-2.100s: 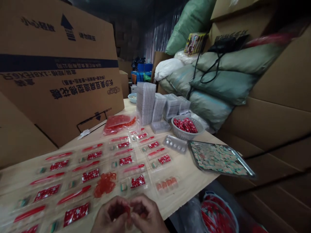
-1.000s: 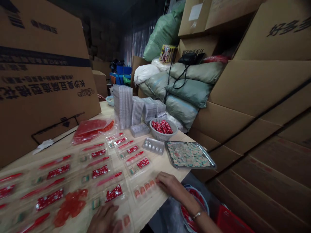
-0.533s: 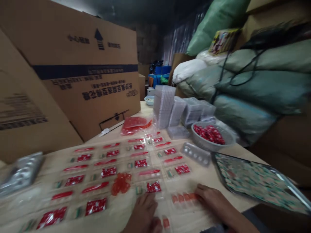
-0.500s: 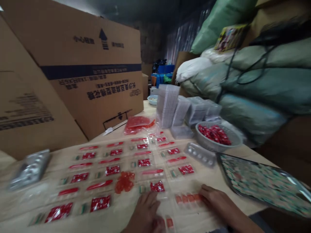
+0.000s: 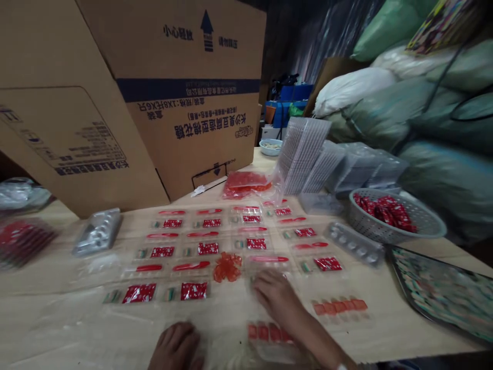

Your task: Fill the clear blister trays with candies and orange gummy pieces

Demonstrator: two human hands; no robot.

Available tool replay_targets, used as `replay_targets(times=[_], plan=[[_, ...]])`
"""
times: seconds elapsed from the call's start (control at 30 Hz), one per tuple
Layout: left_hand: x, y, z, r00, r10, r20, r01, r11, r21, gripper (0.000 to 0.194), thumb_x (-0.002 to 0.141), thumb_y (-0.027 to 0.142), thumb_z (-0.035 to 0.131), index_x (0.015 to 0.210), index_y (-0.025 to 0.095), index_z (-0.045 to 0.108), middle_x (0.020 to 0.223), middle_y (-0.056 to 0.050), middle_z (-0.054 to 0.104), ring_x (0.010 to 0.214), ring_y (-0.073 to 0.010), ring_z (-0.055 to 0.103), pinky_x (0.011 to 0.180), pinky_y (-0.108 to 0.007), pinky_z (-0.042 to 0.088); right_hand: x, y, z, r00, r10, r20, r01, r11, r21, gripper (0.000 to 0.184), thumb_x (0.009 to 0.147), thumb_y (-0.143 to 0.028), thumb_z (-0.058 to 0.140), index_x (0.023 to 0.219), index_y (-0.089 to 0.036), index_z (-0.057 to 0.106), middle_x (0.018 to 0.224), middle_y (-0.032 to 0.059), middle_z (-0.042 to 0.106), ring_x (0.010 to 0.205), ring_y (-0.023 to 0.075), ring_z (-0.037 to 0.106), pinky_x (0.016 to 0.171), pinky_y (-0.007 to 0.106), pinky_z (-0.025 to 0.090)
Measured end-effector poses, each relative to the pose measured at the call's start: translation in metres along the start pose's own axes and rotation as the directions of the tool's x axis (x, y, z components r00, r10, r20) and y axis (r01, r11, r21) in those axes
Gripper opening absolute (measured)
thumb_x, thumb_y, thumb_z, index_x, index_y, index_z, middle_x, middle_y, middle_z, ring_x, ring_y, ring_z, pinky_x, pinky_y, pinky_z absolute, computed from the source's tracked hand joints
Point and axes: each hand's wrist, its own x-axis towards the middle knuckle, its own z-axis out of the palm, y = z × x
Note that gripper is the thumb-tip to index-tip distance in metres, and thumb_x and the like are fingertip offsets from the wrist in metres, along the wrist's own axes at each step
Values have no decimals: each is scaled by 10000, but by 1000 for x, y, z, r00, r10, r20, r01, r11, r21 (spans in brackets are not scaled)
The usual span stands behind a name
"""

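Note:
My right hand [image 5: 276, 295] reaches over a clear plastic tray, its fingers bent down together onto the tray's left end; they cover most of what lies there. Lower left, at the near part of the table, my left hand [image 5: 175, 347] has curled fingers, blurred, and what they hold, if anything, is hidden. Under my right forearm lies a tray with red-orange squares [image 5: 263, 332]. To its right is another tray with a row of orange-red squares [image 5: 339, 307]. Left of my right hand sits a heap of translucent orange pieces [image 5: 227, 267]. Around it are trays with red packets [image 5: 193, 291] and red sticks [image 5: 191, 266].
Large cardboard boxes [image 5: 200, 118] stand at the back left. Stacked clear trays [image 5: 302, 154] rise behind. A grey basket of red packets [image 5: 396, 216] and a dark tray of pale green pieces [image 5: 442, 288] occupy the right. Stacked filled trays [image 5: 25, 239] lie far left.
The view has swung left. My right hand has left the tray with orange-red squares and is over the tray where my left hand was. My left hand has moved left and toward me.

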Motion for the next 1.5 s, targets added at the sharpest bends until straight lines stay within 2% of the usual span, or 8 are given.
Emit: replay_targets(times=[0.27,0.4,0.5,0.67,0.83,1.03,1.27,1.5], plan=[[5,4,5,956,-292,1,273,893,-358,209,787,253,633,994,241,663,963,-76,717,897,-232,664,781,-344,546,53,-40,40,992,122,30,-124,989,81,134,716,-58,588,799,-154,632,899,104,666,828,225,614,746,333,477],[31,16,4,710,-625,324,584,265,-767,237,799,364,645,1009,258,674,953,-52,712,884,-213,658,779,-324,522,34,-53,29,982,158,100,-183,919,349,91,771,-124,559,814,-165,628,793,27,683,671,137,615,575,210,453],[66,21,-3,564,-552,614,546,-307,-779,339,660,462,765,901,232,709,817,-9,711,749,-161,637,686,-257,493,25,-64,26,963,174,207,-270,613,743,89,765,-221,606,813,-159,648,763,20,691,660,135,608,586,220,438],[89,11,-19,556,-326,765,522,-580,-626,320,542,401,862,699,183,688,636,40,614,562,-72,495,559,-190,377,27,-75,32,950,195,245,-302,364,881,127,698,-258,683,765,-158,642,675,-15,624,585,101,516,567,221,377],[81,5,-22,620,-332,711,533,-487,-692,370,576,467,827,603,166,613,528,70,480,511,-69,351,506,-194,284,29,-89,40,952,178,248,-289,265,920,174,711,-281,674,798,-190,554,669,-49,546,549,90,458,520,207,370],[66,21,-14,581,-260,771,608,-490,-624,400,675,539,715,629,162,590,555,55,468,528,-86,357,535,-215,304,4,-95,28,998,61,-11,-29,621,783,201,684,-60,594,827,-200,582,899,-1,612,857,144,568,776,250,437],[31,17,6,877,-345,333,478,684,-551,86,808,239,581,744,208,630,757,-33,640,740,-212,583,693,-325,441,-17,-77,51,988,-97,117,54,944,326,93,818,-110,593,834,-199,616,844,3,660,799,157,594,704,236,434],[16,20,24,973,-156,167,207,914,-350,141,860,133,482,810,217,584,766,-23,642,733,-202,588,707,-339,474,-16,-71,70,973,-184,138,169,979,114,42,851,-200,627,815,-218,642,838,-10,703,811,163,593,758,275,420]])
